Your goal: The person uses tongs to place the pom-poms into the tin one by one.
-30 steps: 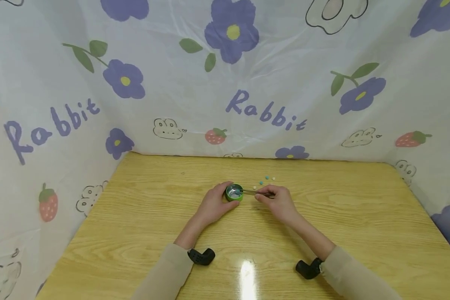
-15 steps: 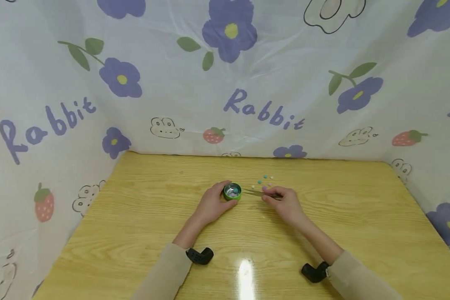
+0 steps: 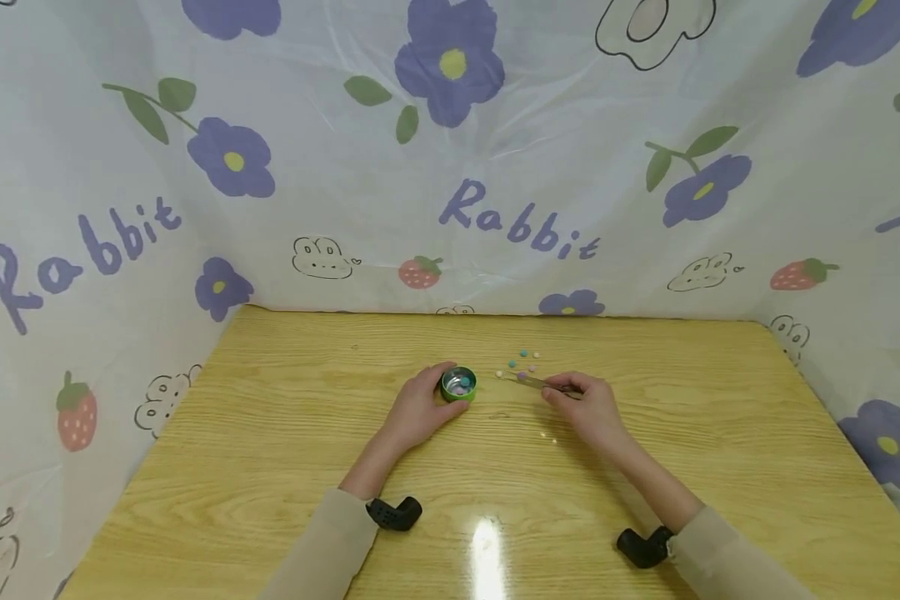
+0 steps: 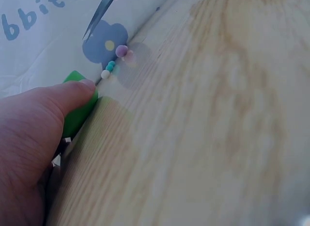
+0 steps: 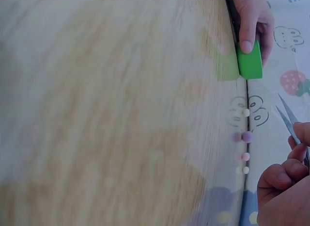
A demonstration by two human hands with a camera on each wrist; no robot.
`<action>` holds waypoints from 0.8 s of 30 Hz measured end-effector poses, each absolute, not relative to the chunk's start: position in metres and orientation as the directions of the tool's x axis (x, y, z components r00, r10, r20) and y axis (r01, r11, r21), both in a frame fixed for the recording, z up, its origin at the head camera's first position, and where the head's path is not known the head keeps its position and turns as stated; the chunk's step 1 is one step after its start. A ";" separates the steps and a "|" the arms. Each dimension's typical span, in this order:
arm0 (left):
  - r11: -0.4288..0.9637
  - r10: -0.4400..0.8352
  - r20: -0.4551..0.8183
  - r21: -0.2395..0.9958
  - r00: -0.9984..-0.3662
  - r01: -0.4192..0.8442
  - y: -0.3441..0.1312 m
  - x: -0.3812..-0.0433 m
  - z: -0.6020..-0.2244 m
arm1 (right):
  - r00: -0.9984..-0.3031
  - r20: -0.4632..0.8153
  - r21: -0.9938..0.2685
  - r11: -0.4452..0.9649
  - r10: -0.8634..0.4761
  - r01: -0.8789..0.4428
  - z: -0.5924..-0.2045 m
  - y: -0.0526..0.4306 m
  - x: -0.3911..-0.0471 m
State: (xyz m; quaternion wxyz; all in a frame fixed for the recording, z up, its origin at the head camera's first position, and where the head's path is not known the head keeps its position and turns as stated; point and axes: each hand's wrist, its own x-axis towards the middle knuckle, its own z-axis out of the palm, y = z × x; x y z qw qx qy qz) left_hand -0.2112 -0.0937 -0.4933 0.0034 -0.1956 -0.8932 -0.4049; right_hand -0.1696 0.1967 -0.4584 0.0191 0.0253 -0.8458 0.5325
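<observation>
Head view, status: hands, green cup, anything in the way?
Left hand grips green cup. Right hand holds tweezers, tips apart, empty. Beads inside cup; loose beads on table. Nothing seems in the way.

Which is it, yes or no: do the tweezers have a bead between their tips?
No, the right wrist view shows the two tips of the tweezers apart, with nothing between them.

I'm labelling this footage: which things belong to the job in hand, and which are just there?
Likely job things: tweezers, in the right hand; green container, in the left hand; small beads, some inside it, some loose.
Just there: patterned cloth; wooden table; black wrist cameras.
</observation>
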 end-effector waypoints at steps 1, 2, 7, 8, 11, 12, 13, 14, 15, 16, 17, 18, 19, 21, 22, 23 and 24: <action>0.597 0.348 0.164 0.720 -0.923 0.353 -0.094 -0.211 -0.493 | -0.998 0.058 -0.899 0.433 -0.017 -0.059 -0.459 0.198 -0.170; 0.597 0.349 0.163 0.720 -0.923 0.353 -0.094 -0.211 -0.493 | -0.998 0.057 -0.899 0.433 -0.014 -0.058 -0.459 0.200 -0.171; 0.597 0.347 0.161 0.722 -0.924 0.350 -0.094 -0.211 -0.493 | -0.998 0.068 -0.898 0.436 0.000 -0.061 -0.462 0.210 -0.173; 0.596 0.345 0.162 0.723 -0.924 0.349 -0.094 -0.211 -0.493 | -0.997 0.071 -0.897 0.437 0.000 -0.064 -0.462 0.212 -0.173; 0.603 0.340 0.161 0.719 -0.927 0.346 -0.094 -0.211 -0.493 | -0.997 0.081 -0.883 0.465 0.019 -0.063 -0.464 0.218 -0.174; 0.605 0.339 0.161 0.718 -0.927 0.345 -0.094 -0.211 -0.493 | -0.996 0.080 -0.880 0.472 0.026 -0.058 -0.465 0.220 -0.174; 0.607 0.338 0.159 0.716 -0.928 0.344 -0.094 -0.210 -0.493 | -0.996 0.083 -0.872 0.486 0.034 -0.056 -0.465 0.222 -0.175; 0.607 0.337 0.159 0.717 -0.928 0.344 -0.094 -0.210 -0.493 | -0.996 0.084 -0.867 0.496 0.041 -0.053 -0.466 0.223 -0.175; 0.606 0.337 0.158 0.717 -0.928 0.343 -0.094 -0.210 -0.492 | -0.995 0.088 -0.860 0.508 0.047 -0.052 -0.466 0.225 -0.176; 0.607 0.338 0.157 0.717 -0.928 0.343 -0.094 -0.210 -0.492 | -0.995 0.088 -0.856 0.515 0.054 -0.048 -0.466 0.226 -0.177; 0.606 0.338 0.156 0.718 -0.928 0.342 -0.094 -0.210 -0.492 | -0.995 0.086 -0.855 0.517 0.059 -0.044 -0.466 0.228 -0.178; 0.605 0.338 0.157 0.719 -0.928 0.342 -0.093 -0.210 -0.492 | -0.994 0.087 -0.853 0.520 0.063 -0.042 -0.466 0.229 -0.178; 0.605 0.338 0.153 0.720 -0.928 0.339 -0.094 -0.210 -0.492 | -0.994 0.089 -0.847 0.529 0.066 -0.040 -0.466 0.230 -0.179; 0.606 0.337 0.147 0.722 -0.930 0.334 -0.093 -0.211 -0.493 | -0.993 0.091 -0.840 0.541 0.071 -0.039 -0.465 0.232 -0.181; 0.607 0.336 0.143 0.723 -0.931 0.330 -0.093 -0.211 -0.493 | -0.993 0.087 -0.838 0.544 0.076 -0.032 -0.466 0.233 -0.182; 0.607 0.335 0.140 0.724 -0.932 0.327 -0.093 -0.212 -0.493 | -0.993 0.089 -0.834 0.551 0.080 -0.030 -0.466 0.233 -0.183; 0.609 0.335 0.139 0.723 -0.932 0.327 -0.093 -0.212 -0.493 | -0.992 0.093 -0.828 0.560 0.085 -0.029 -0.466 0.234 -0.184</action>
